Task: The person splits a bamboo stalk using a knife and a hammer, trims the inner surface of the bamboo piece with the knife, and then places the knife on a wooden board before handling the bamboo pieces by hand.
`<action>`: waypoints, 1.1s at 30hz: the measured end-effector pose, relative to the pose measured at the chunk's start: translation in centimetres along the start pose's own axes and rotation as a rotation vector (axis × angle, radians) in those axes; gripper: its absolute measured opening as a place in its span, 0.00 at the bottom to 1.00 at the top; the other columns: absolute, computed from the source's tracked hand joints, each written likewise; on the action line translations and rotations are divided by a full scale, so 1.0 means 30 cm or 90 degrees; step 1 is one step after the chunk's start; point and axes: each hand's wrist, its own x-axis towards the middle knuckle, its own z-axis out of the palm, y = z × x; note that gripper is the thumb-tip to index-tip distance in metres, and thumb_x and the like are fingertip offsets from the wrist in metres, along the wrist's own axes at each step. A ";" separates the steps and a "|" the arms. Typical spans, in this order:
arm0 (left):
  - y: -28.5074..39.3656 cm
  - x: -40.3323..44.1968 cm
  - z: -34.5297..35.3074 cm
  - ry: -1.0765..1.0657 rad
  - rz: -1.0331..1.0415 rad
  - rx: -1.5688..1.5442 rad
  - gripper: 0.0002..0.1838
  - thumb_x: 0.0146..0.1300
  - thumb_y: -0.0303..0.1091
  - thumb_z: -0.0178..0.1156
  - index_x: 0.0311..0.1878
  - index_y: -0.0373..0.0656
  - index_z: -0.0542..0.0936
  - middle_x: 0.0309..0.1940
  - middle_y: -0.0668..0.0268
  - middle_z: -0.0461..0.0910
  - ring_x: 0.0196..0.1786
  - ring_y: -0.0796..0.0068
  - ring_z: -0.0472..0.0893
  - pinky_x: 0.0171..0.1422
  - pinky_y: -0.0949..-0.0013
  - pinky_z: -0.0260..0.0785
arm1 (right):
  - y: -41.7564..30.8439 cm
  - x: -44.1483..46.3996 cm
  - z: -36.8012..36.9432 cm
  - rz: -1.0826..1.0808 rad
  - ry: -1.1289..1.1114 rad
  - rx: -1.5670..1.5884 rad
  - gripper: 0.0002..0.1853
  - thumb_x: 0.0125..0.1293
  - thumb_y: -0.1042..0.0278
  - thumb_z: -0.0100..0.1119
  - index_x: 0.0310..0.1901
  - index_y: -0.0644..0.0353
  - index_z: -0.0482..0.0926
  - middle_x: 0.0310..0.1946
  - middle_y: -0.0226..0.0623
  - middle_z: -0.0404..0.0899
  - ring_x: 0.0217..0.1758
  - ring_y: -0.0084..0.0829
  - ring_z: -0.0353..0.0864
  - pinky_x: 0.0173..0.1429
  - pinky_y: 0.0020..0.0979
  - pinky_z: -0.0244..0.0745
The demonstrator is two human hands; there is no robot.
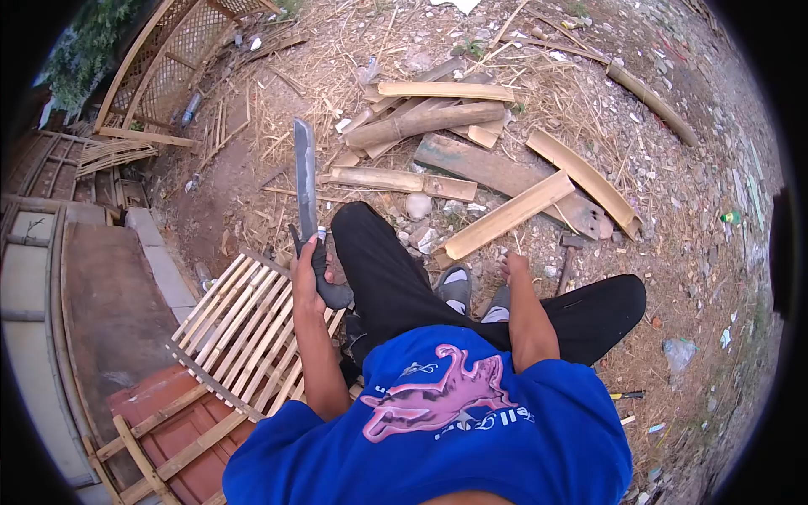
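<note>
My left hand (308,276) is closed around the black handle of a machete (305,172), whose long grey blade points up and away, left of my knee. My right hand (515,266) hangs between my knees with its fingers curled in, and nothing shows in them. Just beyond it lies a split bamboo piece (505,220), hollow side up, its near end by my feet. A hammer (567,259) is on the ground to the right of that hand. Behind the split piece, a worn wooden plank (509,178) lies flat.
More split bamboo (444,90) and a bamboo pole (425,124) are heaped ahead. Another split length (581,178) rests over the plank's right side. Left of me stands a slatted bamboo rack (244,324). A bamboo pole (652,105) lies farther right on straw-littered ground.
</note>
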 end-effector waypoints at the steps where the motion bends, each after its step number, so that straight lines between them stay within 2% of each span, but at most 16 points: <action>1: 0.003 -0.006 -0.001 -0.002 -0.002 0.011 0.15 0.68 0.44 0.62 0.48 0.43 0.75 0.22 0.68 0.75 0.15 0.82 0.69 0.15 0.80 0.61 | 0.038 -0.023 -0.004 0.032 0.063 0.022 0.12 0.66 0.62 0.58 0.47 0.57 0.75 0.26 0.31 0.72 0.24 0.28 0.75 0.22 0.33 0.66; 2: -0.001 -0.001 -0.014 -0.008 -0.007 0.033 0.14 0.69 0.46 0.60 0.46 0.48 0.73 0.25 0.66 0.75 0.15 0.83 0.68 0.16 0.81 0.60 | 0.046 -0.023 0.023 0.007 0.072 0.046 0.13 0.65 0.62 0.59 0.48 0.57 0.74 0.25 0.31 0.71 0.22 0.28 0.73 0.21 0.33 0.65; 4: -0.006 0.004 -0.026 0.001 -0.010 0.034 0.14 0.69 0.46 0.60 0.46 0.48 0.73 0.25 0.65 0.75 0.14 0.83 0.68 0.16 0.81 0.60 | -0.023 -0.089 0.122 -0.044 0.094 0.098 0.16 0.63 0.61 0.62 0.49 0.57 0.73 0.24 0.33 0.71 0.19 0.28 0.70 0.19 0.34 0.62; 7: -0.006 -0.012 -0.030 0.030 -0.029 0.029 0.13 0.69 0.45 0.60 0.45 0.48 0.72 0.24 0.65 0.75 0.14 0.82 0.68 0.15 0.80 0.60 | -0.101 -0.014 0.159 -0.088 0.045 0.106 0.21 0.63 0.61 0.65 0.53 0.59 0.71 0.23 0.34 0.72 0.22 0.30 0.73 0.21 0.34 0.65; 10: -0.014 -0.039 -0.036 0.048 -0.025 0.032 0.13 0.69 0.44 0.60 0.44 0.45 0.73 0.23 0.64 0.75 0.13 0.82 0.68 0.15 0.79 0.61 | -0.148 0.078 0.173 -0.090 0.084 0.094 0.19 0.63 0.60 0.67 0.49 0.63 0.74 0.25 0.36 0.76 0.25 0.31 0.77 0.26 0.33 0.70; 13: -0.015 -0.039 -0.042 0.060 -0.039 0.040 0.12 0.69 0.44 0.60 0.43 0.46 0.73 0.23 0.65 0.76 0.13 0.81 0.68 0.15 0.79 0.60 | -0.099 0.247 0.165 -0.211 0.177 -0.022 0.18 0.59 0.58 0.69 0.40 0.68 0.83 0.31 0.44 0.85 0.35 0.36 0.84 0.43 0.37 0.79; 14: -0.012 -0.045 -0.024 0.065 -0.024 0.035 0.12 0.69 0.44 0.60 0.42 0.46 0.73 0.23 0.65 0.76 0.13 0.81 0.68 0.15 0.78 0.60 | -0.091 0.297 0.159 -0.233 0.178 -0.116 0.20 0.60 0.56 0.66 0.42 0.69 0.85 0.40 0.49 0.87 0.44 0.43 0.86 0.56 0.39 0.76; 17: -0.017 -0.033 -0.006 0.063 -0.031 0.032 0.12 0.69 0.44 0.60 0.43 0.46 0.73 0.24 0.65 0.76 0.13 0.80 0.68 0.15 0.78 0.60 | -0.161 0.208 0.145 -0.250 0.197 -0.294 0.23 0.60 0.54 0.63 0.46 0.69 0.84 0.43 0.52 0.86 0.50 0.48 0.85 0.58 0.43 0.75; 18: -0.018 -0.042 0.001 0.064 -0.037 0.033 0.12 0.69 0.44 0.60 0.43 0.46 0.73 0.24 0.65 0.76 0.13 0.80 0.68 0.15 0.78 0.60 | -0.131 0.308 0.142 -0.191 0.175 -0.223 0.19 0.61 0.55 0.63 0.44 0.64 0.85 0.30 0.44 0.83 0.30 0.32 0.81 0.32 0.36 0.74; 21: 0.000 -0.042 0.034 0.050 -0.033 0.047 0.13 0.69 0.44 0.60 0.43 0.46 0.73 0.24 0.65 0.75 0.13 0.80 0.68 0.15 0.78 0.60 | -0.155 0.249 0.132 -0.291 0.210 -0.262 0.19 0.63 0.53 0.61 0.44 0.62 0.85 0.31 0.42 0.83 0.32 0.32 0.81 0.30 0.36 0.73; 22: -0.001 -0.043 0.032 0.043 -0.028 0.062 0.13 0.69 0.44 0.60 0.43 0.46 0.72 0.23 0.65 0.75 0.13 0.80 0.68 0.15 0.78 0.60 | -0.235 0.102 0.136 -0.164 0.140 -0.094 0.20 0.63 0.56 0.64 0.51 0.61 0.79 0.37 0.45 0.82 0.35 0.32 0.82 0.29 0.36 0.73; 25: -0.012 -0.045 0.027 0.032 -0.022 0.087 0.13 0.69 0.44 0.59 0.43 0.45 0.72 0.23 0.65 0.75 0.13 0.80 0.69 0.15 0.78 0.60 | -0.254 0.085 0.206 -0.179 0.252 0.247 0.29 0.62 0.60 0.68 0.61 0.62 0.67 0.44 0.48 0.80 0.33 0.33 0.81 0.28 0.33 0.73; 26: -0.013 -0.042 0.030 0.030 -0.026 0.088 0.13 0.69 0.44 0.59 0.43 0.45 0.72 0.23 0.65 0.75 0.13 0.80 0.69 0.15 0.78 0.60 | -0.218 0.205 0.209 -0.142 0.316 0.270 0.40 0.60 0.65 0.71 0.67 0.62 0.56 0.49 0.51 0.77 0.35 0.35 0.82 0.29 0.35 0.76; 28: -0.013 -0.047 0.047 0.028 -0.033 0.083 0.12 0.69 0.43 0.60 0.44 0.45 0.73 0.23 0.65 0.76 0.13 0.80 0.69 0.15 0.78 0.60 | -0.191 0.236 0.208 -0.174 0.347 0.086 0.37 0.60 0.61 0.70 0.65 0.70 0.61 0.55 0.59 0.75 0.52 0.47 0.79 0.49 0.41 0.77; 30: -0.019 -0.039 0.055 0.034 -0.044 0.095 0.12 0.70 0.45 0.58 0.43 0.48 0.73 0.23 0.65 0.75 0.13 0.81 0.68 0.15 0.79 0.59 | -0.165 0.246 0.169 -0.194 0.353 -0.099 0.32 0.60 0.57 0.69 0.58 0.72 0.69 0.55 0.61 0.77 0.58 0.53 0.79 0.60 0.44 0.77; 33: -0.025 -0.039 0.053 0.038 -0.044 0.109 0.12 0.70 0.46 0.58 0.43 0.49 0.72 0.23 0.65 0.75 0.12 0.81 0.68 0.15 0.79 0.59 | -0.228 0.139 0.163 -0.229 0.302 -0.382 0.24 0.61 0.48 0.66 0.42 0.66 0.86 0.47 0.54 0.84 0.52 0.51 0.84 0.61 0.45 0.76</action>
